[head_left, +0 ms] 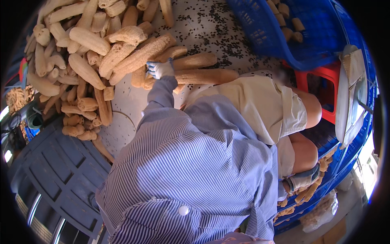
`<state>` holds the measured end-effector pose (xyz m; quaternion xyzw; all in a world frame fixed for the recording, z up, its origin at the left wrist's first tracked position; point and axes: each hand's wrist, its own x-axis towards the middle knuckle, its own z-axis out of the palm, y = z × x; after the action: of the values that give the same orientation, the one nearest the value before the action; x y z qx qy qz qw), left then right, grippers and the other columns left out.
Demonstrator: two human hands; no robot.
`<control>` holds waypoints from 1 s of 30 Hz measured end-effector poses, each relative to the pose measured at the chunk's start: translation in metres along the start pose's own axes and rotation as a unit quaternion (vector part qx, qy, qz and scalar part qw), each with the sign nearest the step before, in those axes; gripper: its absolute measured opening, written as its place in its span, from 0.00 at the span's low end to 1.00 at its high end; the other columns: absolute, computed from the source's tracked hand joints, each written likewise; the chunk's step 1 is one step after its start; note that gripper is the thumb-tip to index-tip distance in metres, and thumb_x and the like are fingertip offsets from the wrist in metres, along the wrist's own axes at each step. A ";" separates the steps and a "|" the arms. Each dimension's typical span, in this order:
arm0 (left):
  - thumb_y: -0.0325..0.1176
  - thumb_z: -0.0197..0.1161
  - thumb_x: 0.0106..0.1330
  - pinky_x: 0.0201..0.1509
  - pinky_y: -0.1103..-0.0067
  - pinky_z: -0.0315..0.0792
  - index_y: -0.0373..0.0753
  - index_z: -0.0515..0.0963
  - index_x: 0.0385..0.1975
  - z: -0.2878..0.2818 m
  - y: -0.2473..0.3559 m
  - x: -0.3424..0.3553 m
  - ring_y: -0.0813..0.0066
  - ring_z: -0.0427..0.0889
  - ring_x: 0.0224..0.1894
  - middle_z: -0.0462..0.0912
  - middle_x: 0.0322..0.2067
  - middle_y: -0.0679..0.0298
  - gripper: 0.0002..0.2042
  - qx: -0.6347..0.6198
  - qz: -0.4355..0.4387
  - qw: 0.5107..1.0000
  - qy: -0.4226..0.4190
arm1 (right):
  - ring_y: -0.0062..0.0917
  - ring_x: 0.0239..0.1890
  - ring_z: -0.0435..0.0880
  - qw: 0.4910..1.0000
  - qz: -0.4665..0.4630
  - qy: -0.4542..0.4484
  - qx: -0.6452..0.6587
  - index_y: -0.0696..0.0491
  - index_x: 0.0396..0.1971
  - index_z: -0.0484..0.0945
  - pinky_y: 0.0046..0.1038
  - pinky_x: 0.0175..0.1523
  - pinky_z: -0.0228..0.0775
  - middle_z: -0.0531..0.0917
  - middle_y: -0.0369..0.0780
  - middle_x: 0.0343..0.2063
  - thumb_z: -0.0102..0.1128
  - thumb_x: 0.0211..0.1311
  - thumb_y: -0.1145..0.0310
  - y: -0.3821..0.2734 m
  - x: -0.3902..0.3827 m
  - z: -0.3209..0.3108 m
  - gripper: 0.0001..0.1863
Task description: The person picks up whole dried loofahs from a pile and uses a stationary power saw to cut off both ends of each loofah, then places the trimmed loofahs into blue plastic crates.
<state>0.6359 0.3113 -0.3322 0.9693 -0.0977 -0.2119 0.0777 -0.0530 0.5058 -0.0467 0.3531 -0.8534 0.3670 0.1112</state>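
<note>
My left hand point(161, 70), in a white glove with blue fingertips, is closed on a long tan loofah point(142, 57) at the edge of a large pile of dried loofahs point(85, 38). More lie crosswise just right of it. My right hand point(301, 179), also gloved, is low at the right beside my bare knee, above small loofah pieces in a blue crate; its fingers are too unclear to read. Dark seeds point(203, 24) are scattered over the pale surface point(122, 101) around the pile.
A blue basket point(260, 28) with cut pieces stands at upper right, beside a red plastic stool point(333, 81) and a pale board with a metal rod point(349, 105). A grey plastic panel point(61, 179) is at lower left. A clear bag point(319, 209) lies beyond the right crate.
</note>
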 end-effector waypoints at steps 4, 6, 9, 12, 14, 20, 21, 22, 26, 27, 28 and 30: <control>0.58 0.76 0.56 0.75 0.66 0.63 0.31 0.35 0.78 0.012 0.001 0.025 0.46 0.64 0.73 0.62 0.72 0.42 0.64 -0.072 0.009 0.995 -0.074 | 0.32 0.54 0.83 1.000 -0.005 0.003 0.016 0.63 0.57 0.80 0.31 0.59 0.77 0.85 0.45 0.53 0.56 0.72 0.78 -0.004 -0.002 0.005 0.16; 0.55 0.76 0.57 0.71 0.67 0.69 0.29 0.41 0.77 0.015 0.001 0.017 0.46 0.73 0.67 0.71 0.66 0.41 0.60 -0.137 0.062 0.987 -0.050 | 0.32 0.54 0.83 1.000 -0.010 0.006 0.028 0.63 0.57 0.80 0.31 0.59 0.77 0.85 0.45 0.53 0.56 0.72 0.78 -0.007 -0.002 0.009 0.16; 0.57 0.71 0.62 0.56 0.70 0.80 0.30 0.62 0.68 0.003 0.013 -0.018 0.54 0.85 0.48 0.81 0.53 0.45 0.44 -0.381 0.094 0.897 -0.202 | 0.32 0.54 0.83 0.999 -0.019 0.006 0.048 0.63 0.57 0.80 0.31 0.59 0.77 0.85 0.45 0.53 0.56 0.72 0.79 -0.018 -0.002 0.017 0.16; 0.67 0.64 0.64 0.42 0.76 0.83 0.44 0.70 0.64 -0.032 0.054 -0.069 0.63 0.87 0.41 0.82 0.49 0.50 0.38 -0.451 0.040 0.783 -0.427 | 0.32 0.54 0.83 0.994 -0.051 0.005 0.094 0.64 0.57 0.80 0.31 0.59 0.77 0.85 0.45 0.53 0.57 0.72 0.79 -0.045 -0.005 0.028 0.16; 0.66 0.62 0.66 0.41 0.76 0.82 0.43 0.73 0.62 -0.068 0.089 -0.110 0.65 0.87 0.39 0.84 0.45 0.53 0.35 -0.438 0.130 0.767 -0.450 | 0.32 0.54 0.83 0.987 -0.086 -0.008 0.139 0.64 0.56 0.80 0.31 0.59 0.77 0.85 0.45 0.53 0.57 0.71 0.79 -0.075 -0.007 0.036 0.16; 0.68 0.52 0.72 0.27 0.84 0.77 0.37 0.78 0.52 -0.167 0.188 -0.260 0.78 0.84 0.23 0.85 0.28 0.62 0.34 -0.310 0.382 0.696 -0.523 | 0.39 0.62 0.78 0.947 -0.246 -0.095 0.182 0.59 0.63 0.76 0.40 0.66 0.70 0.80 0.45 0.59 0.69 0.64 0.73 -0.199 -0.014 0.053 0.27; 0.68 0.50 0.73 0.26 0.84 0.77 0.37 0.78 0.53 -0.175 0.202 -0.287 0.79 0.84 0.24 0.84 0.27 0.63 0.35 -0.269 0.430 0.679 -0.531 | 0.43 0.65 0.76 0.926 -0.349 -0.085 0.114 0.56 0.64 0.75 0.44 0.69 0.67 0.79 0.45 0.61 0.73 0.62 0.68 -0.216 -0.011 0.056 0.31; 0.67 0.50 0.74 0.26 0.85 0.76 0.37 0.78 0.55 -0.180 0.216 -0.316 0.79 0.84 0.24 0.84 0.27 0.64 0.34 -0.244 0.455 0.654 -0.554 | 0.46 0.67 0.72 0.912 -0.399 -0.065 0.067 0.51 0.65 0.75 0.50 0.71 0.62 0.77 0.44 0.63 0.75 0.58 0.62 -0.230 -0.008 0.061 0.34; 0.65 0.46 0.76 0.25 0.84 0.74 0.38 0.75 0.63 -0.184 0.255 -0.416 0.80 0.83 0.25 0.83 0.30 0.65 0.35 -0.067 0.570 0.564 -0.594 | 0.49 0.73 0.62 0.884 -0.448 -0.051 -0.127 0.33 0.66 0.75 0.69 0.72 0.45 0.72 0.39 0.66 0.79 0.46 0.46 -0.250 0.012 0.075 0.42; 0.65 0.46 0.77 0.26 0.83 0.75 0.38 0.74 0.64 -0.182 0.258 -0.435 0.79 0.83 0.25 0.84 0.30 0.64 0.35 -0.062 0.584 0.541 -0.602 | 0.48 0.73 0.61 0.881 -0.442 -0.059 -0.160 0.31 0.66 0.74 0.71 0.72 0.43 0.72 0.38 0.66 0.79 0.45 0.46 -0.246 0.023 0.078 0.43; 0.65 0.45 0.77 0.27 0.83 0.75 0.38 0.73 0.64 -0.180 0.262 -0.449 0.79 0.83 0.25 0.85 0.32 0.63 0.35 -0.061 0.576 0.525 -0.624 | 0.45 0.73 0.62 0.889 -0.427 -0.055 -0.154 0.31 0.68 0.73 0.71 0.72 0.41 0.74 0.35 0.65 0.80 0.43 0.47 -0.240 0.038 0.079 0.46; 0.66 0.44 0.77 0.29 0.83 0.76 0.38 0.72 0.66 -0.174 0.273 -0.474 0.78 0.83 0.25 0.86 0.34 0.61 0.36 -0.058 0.555 0.506 -0.657 | 0.39 0.72 0.67 0.913 -0.383 -0.045 -0.132 0.32 0.67 0.74 0.67 0.74 0.43 0.78 0.33 0.61 0.82 0.40 0.49 -0.221 0.070 0.072 0.47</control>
<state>0.2452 0.1713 0.0642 0.2929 -0.6264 -0.7068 0.1490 0.0522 0.3120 0.0550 0.6512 -0.6972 0.1641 0.2508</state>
